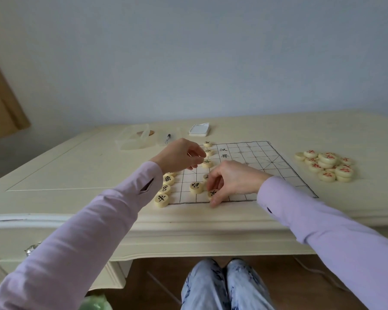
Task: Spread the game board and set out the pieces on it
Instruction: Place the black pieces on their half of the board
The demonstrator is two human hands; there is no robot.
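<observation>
The game board lies flat on the table. At its 7 o'clock edge the right hand pinches a black-marked piece. At 10 o'clock the left hand hovers, fingers curled, grip unclear. A heap of red-marked pieces lies at 3 o'clock, off the board.

Centre frame, the left hand hides anything its fingers may hold; the right hand half covers a black-marked piece. The bottom edge cuts off a green object.

Head-worn wide-angle view, facing forward and down, close above game board
</observation>
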